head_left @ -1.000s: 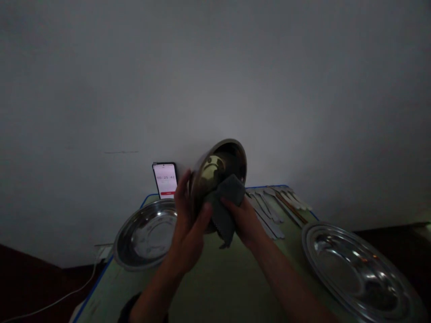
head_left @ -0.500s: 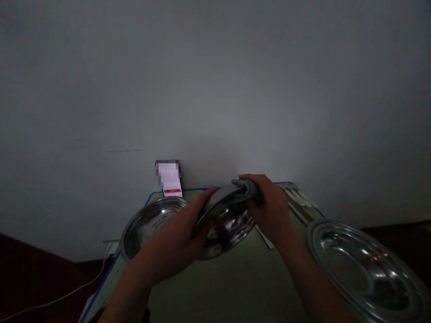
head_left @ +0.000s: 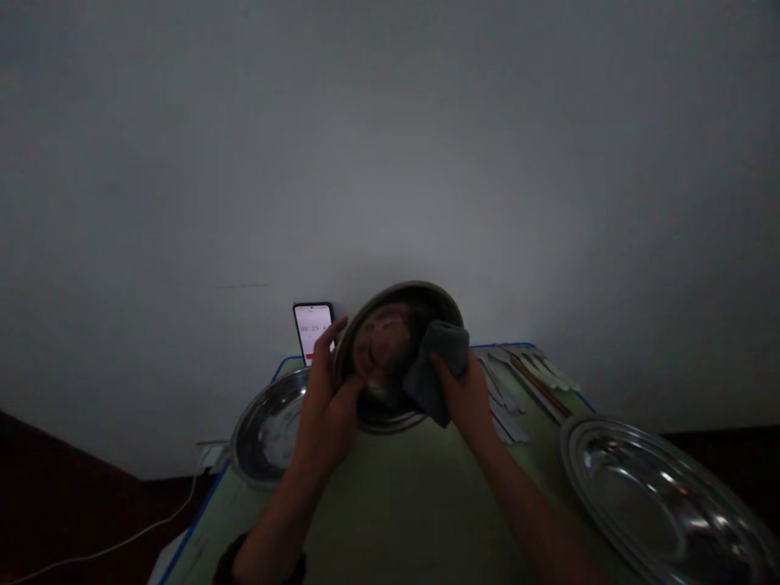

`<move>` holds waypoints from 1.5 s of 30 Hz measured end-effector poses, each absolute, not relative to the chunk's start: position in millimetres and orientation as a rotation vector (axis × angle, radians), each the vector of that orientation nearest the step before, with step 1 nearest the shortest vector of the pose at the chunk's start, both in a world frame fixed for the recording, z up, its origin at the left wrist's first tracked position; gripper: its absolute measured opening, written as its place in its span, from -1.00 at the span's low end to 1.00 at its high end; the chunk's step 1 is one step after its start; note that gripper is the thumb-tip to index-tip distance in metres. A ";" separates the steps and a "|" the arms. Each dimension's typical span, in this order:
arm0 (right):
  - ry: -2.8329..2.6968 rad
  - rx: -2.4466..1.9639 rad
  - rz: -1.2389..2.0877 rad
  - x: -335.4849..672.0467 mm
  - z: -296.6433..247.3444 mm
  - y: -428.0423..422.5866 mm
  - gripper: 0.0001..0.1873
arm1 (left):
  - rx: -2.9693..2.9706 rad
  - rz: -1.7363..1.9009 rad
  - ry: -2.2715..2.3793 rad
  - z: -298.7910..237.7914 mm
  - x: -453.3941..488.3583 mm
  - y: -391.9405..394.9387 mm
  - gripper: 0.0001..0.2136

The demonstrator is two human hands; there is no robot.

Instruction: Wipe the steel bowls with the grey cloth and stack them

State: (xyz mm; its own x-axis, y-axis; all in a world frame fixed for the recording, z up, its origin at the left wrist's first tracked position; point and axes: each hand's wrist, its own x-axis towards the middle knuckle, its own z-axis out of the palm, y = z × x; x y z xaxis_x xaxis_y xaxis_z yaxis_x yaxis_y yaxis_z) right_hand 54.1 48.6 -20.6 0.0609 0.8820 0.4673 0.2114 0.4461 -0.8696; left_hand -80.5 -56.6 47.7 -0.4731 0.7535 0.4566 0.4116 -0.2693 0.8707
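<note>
A round metal basin (head_left: 390,325) is held up over the table, tilted so that its shiny inside faces me. My left hand (head_left: 329,406) grips its left rim, fingers behind and thumb on the inner side. In my right hand (head_left: 466,394) is a folded grey cloth (head_left: 437,370), pressed against the right part of the basin's inside. The cloth covers some of the basin's right side and my right fingers are partly hidden by it.
Another metal basin (head_left: 256,435) stands on the green table (head_left: 402,512) at left, before a propped phone (head_left: 312,329). Several pieces of metal cutlery (head_left: 505,398) lie at the back right. Large metal dishes (head_left: 646,487) sit at the right edge. A white cable (head_left: 140,532) hangs at left.
The basin has been turned from nearly edge-on to show its inside, and raised a little. My right hand with the cloth has moved from the rim down onto the inner surface.
</note>
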 end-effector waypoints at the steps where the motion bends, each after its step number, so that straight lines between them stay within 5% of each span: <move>1: -1.472 -1.010 0.754 48.9 -21.9 46.6 -0.60 | 1.377 1.879 1.720 45.4 -79.7 -53.9 -0.51; 5: -1.589 -0.998 0.767 51.3 -11.4 54.7 -0.58 | 1.375 1.815 1.806 39.5 -85.8 -51.8 -0.54; 12: -1.766 -0.885 0.331 78.8 32.7 69.6 -0.85 | 1.739 1.006 1.766 38.1 -123.9 -60.9 -0.75; 22: -1.747 -0.691 0.047 53.0 30.4 50.8 -0.76 | 1.830 0.833 1.874 65.0 -90.9 -62.7 -0.39; 27: -1.532 -0.926 0.296 62.4 16.7 77.1 -0.83 | 1.786 1.023 1.826 58.0 -101.5 -51.1 -0.43; 32: -1.017 -0.990 1.146 44.0 -1.6 90.9 -0.51 | 1.530 1.423 1.714 45.2 -92.5 -26.3 -0.44; 36: -0.591 -0.903 1.626 14.8 -11.1 77.1 -0.48 | 1.394 1.548 1.698 35.4 -73.2 -10.4 -0.38; 41: -0.534 -0.853 1.849 1.9 -15.8 63.9 -0.58 | 1.388 1.515 1.702 30.9 -62.2 -4.7 -0.43; 45: -0.573 -0.937 1.636 15.5 -17.6 77.0 -0.50 | 1.349 1.393 1.785 39.7 -65.7 -13.0 -0.45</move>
State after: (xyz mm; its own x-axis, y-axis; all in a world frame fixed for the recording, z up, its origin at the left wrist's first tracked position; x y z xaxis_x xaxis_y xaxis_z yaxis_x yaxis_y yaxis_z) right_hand 15.5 77.0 -17.6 -0.0754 0.9569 -0.2803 -0.5728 -0.2717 -0.7734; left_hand -65.7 -13.0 39.7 -0.3836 0.9060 0.1788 0.3940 -0.0146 0.9190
